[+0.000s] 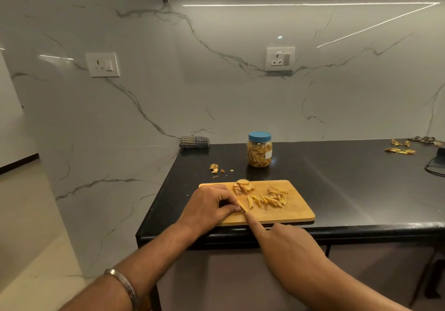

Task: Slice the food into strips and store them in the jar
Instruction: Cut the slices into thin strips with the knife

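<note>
Most of the work looks done: the clear plastic jar with a blue lid, far on the black counter, is nearly full and capped. On the wooden cutting board lie loose yellow strips and uncut chunks. The left hand pinches a piece near the board's left; the right hand seems to curl round a knife I cannot make out, forefinger extended.

Left hand pinches a food piece on the cutting board.
</note>
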